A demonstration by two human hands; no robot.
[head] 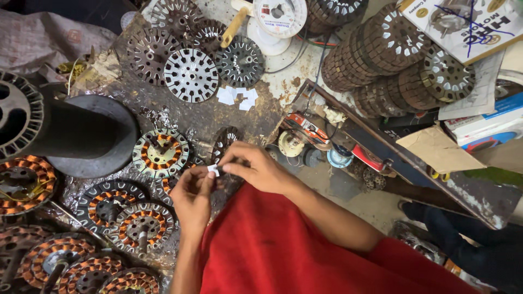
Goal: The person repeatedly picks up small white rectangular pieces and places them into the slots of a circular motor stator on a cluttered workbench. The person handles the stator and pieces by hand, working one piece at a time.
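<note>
Dozens of fan stators cover the bench (305,71): bare steel lamination stacks (381,54) piled toward the far right corner, flat bare cores (190,75) at the far middle, copper-wound stators (143,227) along the near left edge. A black cylindrical stand (81,133) sits at the left edge; a white wire spool (278,19) at the far edge. Loose white paper slips (237,97) lie mid-bench.

Step in hand, as I read it: prepping one slot-insulation slip. Both hands meet over the red-clothed lap at the near edge, left hand (192,198) and right hand (256,169) pinching a small white paper piece (213,170) between fingertips (narrow pinch, both sides).

Next move likely calls for a clean fold, then seating it in a slot of the partly wound stator (226,142) just beyond the hands.
</note>
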